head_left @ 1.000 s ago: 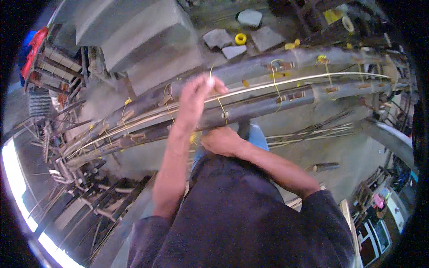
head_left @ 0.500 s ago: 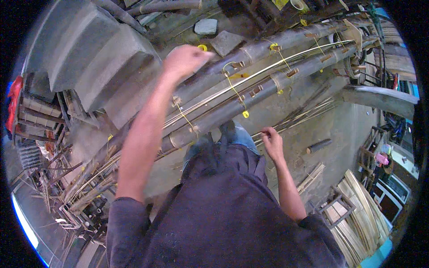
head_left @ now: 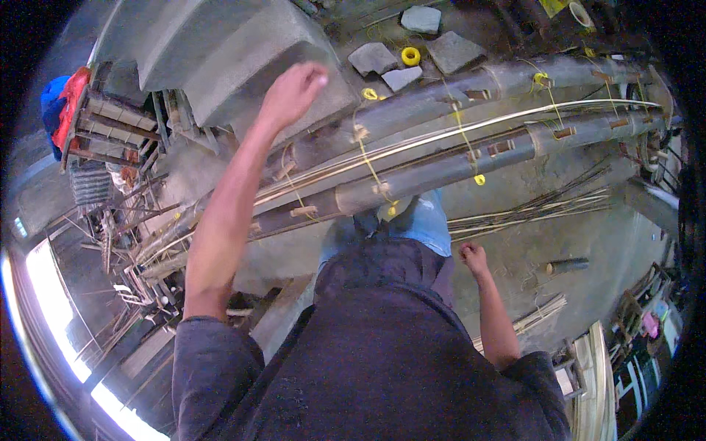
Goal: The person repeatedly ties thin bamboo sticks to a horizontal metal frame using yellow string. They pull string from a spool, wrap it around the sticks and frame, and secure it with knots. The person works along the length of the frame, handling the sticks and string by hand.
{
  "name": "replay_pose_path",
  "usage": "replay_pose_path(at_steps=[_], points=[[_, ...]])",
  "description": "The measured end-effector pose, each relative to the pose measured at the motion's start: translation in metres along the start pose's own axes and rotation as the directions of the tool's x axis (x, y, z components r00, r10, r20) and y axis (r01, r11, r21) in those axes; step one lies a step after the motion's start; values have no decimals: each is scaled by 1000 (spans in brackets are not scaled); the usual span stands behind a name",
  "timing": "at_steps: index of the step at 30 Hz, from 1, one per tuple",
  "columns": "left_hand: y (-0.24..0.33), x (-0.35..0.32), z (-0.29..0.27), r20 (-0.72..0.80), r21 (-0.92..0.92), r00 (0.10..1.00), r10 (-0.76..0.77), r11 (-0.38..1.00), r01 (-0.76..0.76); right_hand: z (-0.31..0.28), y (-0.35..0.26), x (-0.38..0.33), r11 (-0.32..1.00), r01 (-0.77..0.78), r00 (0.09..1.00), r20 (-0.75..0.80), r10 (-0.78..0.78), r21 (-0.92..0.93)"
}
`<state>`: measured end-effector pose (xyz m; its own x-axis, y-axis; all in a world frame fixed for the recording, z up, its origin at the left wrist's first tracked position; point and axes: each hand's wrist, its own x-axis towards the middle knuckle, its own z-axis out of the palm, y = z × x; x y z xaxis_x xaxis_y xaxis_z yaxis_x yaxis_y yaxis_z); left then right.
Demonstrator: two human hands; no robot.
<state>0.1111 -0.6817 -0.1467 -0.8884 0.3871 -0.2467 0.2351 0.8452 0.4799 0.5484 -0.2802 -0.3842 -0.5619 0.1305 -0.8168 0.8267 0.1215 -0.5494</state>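
Note:
Over the concrete steps, my left hand (head_left: 293,92) is raised with its fingers curled in; motion blurs their tips, and anything inside is hidden. Below my left forearm run two long dark bamboo poles (head_left: 434,165), side by side, with short cut slots along them. Yellow string (head_left: 460,128) with small loops crosses from one pole to the other in several places. Long pale bamboo strips (head_left: 412,144) lie lengthwise between the poles. Lower right, beside my thigh, my right hand (head_left: 474,259) hangs with curled fingers; what they hold, if anything, cannot be seen.
Beyond the poles, a yellow ring-shaped roll (head_left: 410,56) lies among flat stones (head_left: 456,51). Concrete steps (head_left: 243,62) rise at the upper left. More thin strips (head_left: 529,213) and a short dark bamboo piece (head_left: 568,266) are on the floor to the right. A wooden rack (head_left: 118,128) stands left.
The view has swung, so the scene sits farther right. My left hand has drawn away leftward from the yellow roll, which now shows fully. My right hand has lowered, away from the floor strips.

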Motion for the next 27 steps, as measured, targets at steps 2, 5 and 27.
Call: replay_pose_path(at_steps=[2,5,27], points=[[2,-45,-22,244,-100,966,81,993,-58,12,-5,-3,1000,-11,999,-45,11,-2],[10,-84,-17,418,-98,780,466,877,-471,10,10,-1,921,88,992,-54,-117,-381],[-14,-209,65,-484,-158,870,-92,987,17,340,-536,-127,-342,783,254,769,-586,-519]])
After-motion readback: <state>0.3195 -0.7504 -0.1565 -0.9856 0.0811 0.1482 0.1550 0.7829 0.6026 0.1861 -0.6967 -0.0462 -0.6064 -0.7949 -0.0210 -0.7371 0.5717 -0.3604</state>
